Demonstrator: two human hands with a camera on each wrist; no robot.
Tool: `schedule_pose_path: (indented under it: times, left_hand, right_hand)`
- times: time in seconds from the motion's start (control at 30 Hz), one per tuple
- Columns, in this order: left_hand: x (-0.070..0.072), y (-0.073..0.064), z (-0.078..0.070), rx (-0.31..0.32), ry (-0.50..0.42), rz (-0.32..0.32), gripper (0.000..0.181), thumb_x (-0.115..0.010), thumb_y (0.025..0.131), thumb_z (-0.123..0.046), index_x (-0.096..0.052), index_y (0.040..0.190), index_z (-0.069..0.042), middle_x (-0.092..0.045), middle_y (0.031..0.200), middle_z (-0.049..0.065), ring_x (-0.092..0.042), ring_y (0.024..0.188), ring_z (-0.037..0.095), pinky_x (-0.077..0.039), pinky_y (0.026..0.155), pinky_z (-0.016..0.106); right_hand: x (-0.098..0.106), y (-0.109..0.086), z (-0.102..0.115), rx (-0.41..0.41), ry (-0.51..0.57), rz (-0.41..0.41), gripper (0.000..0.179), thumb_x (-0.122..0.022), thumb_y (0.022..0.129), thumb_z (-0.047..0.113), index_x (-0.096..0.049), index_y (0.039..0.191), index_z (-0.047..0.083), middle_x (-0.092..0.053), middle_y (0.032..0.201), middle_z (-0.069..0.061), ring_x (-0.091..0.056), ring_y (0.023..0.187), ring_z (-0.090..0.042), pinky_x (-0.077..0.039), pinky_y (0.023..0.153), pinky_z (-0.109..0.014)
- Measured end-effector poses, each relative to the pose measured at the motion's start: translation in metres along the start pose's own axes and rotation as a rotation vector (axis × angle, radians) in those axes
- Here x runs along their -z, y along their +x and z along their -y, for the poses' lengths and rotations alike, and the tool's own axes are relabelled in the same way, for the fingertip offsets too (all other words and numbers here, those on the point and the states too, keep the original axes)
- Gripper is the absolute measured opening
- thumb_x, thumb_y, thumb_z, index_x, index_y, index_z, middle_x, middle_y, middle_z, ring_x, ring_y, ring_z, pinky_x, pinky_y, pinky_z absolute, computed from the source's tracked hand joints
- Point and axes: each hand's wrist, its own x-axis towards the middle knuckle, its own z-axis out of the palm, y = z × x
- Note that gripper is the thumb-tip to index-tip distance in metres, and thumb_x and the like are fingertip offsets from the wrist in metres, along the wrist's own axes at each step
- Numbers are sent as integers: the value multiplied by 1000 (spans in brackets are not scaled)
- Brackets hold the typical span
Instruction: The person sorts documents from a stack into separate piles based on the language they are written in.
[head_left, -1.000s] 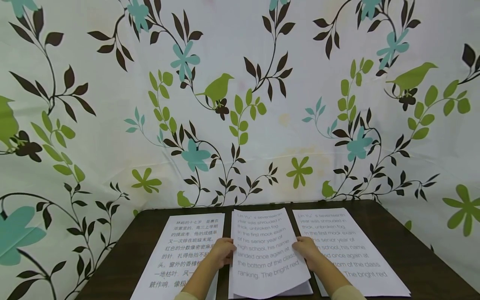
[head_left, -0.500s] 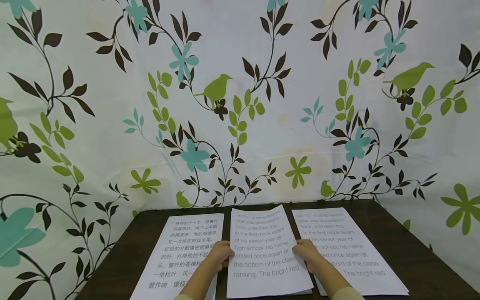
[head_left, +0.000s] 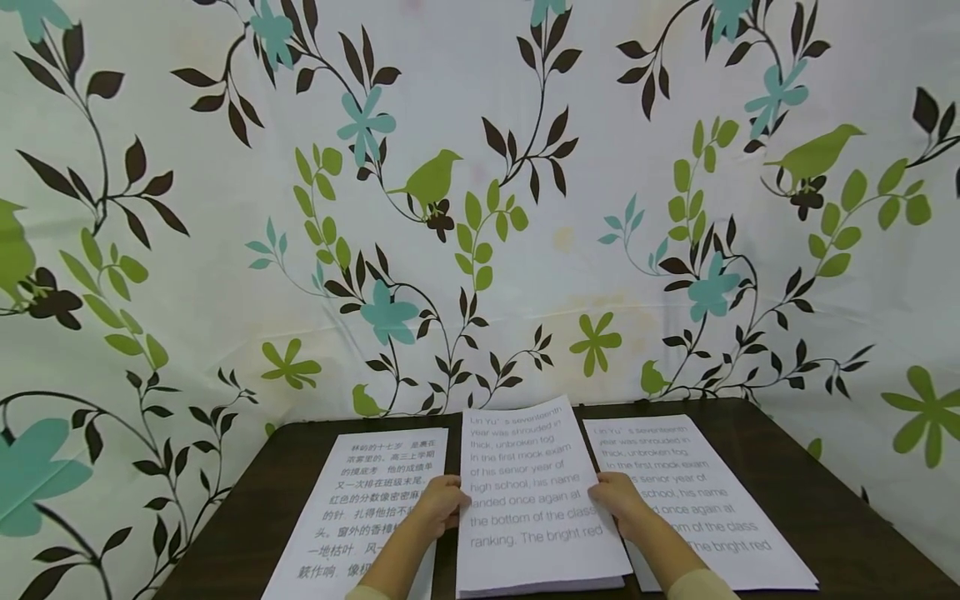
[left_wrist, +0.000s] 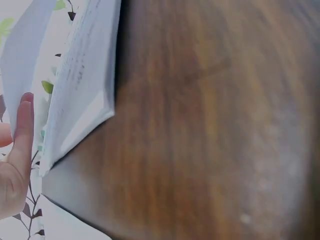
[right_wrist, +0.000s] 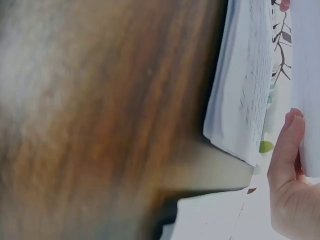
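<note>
Both hands hold a printed sheet of paper (head_left: 525,500) with large English text, raised above the middle of the dark table. My left hand (head_left: 440,504) grips its left edge, and my right hand (head_left: 618,502) grips its right edge. In the left wrist view the left hand (left_wrist: 15,170) pinches the sheet (left_wrist: 27,55) between thumb and fingers. The right wrist view has the right hand (right_wrist: 292,187) on the opposite edge. Below the raised sheet lies a paper stack (left_wrist: 85,85), apart from it. Whether one sheet or more is held, I cannot tell.
Sheets with Chinese text (head_left: 367,508) lie on the left. More sheets with English text (head_left: 697,500) lie on the right, partly behind the right forearm. The dark wooden table (head_left: 832,517) ends at a floral cloth (head_left: 480,250) hanging behind and beside it.
The held paper's far edge has risen and its near edge now looks straighter. Both hands keep their grip at nearly the same places.
</note>
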Motion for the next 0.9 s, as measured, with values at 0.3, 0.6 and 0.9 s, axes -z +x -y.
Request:
schedule_pose_path:
  times: [0.3,0.6,0.9]
  left_hand:
    - [-17,2,-13,-24,-19,15,33,-50,73,11,-50,105,12,-59,78,10,-59,65,19,-48,57,31]
    - [-41,3,-33,-35,-10,17,35,-51,74,8,-50,110,9,-58,79,10,-57,64,20,-46,52,27]
    - [-69,4,-52,-67,-60,40,37,-50,76,8,-47,113,10,-60,78,10,-61,65,21,-50,57,31]
  right_hand:
    - [20,-5,6,13,3,-29,43,-42,81,1,-33,118,-20,-54,91,-19,-58,70,-22,-49,60,-32]
    - [46,-5,13,7,-41,-67,46,-40,81,0,-28,121,-19,-49,98,-25,-57,69,-21,-48,60,-30]
    - [77,-5,18,23,-72,-98,44,-40,82,1,-31,120,-19,-47,100,-26,-54,74,-23,-46,60,-29]
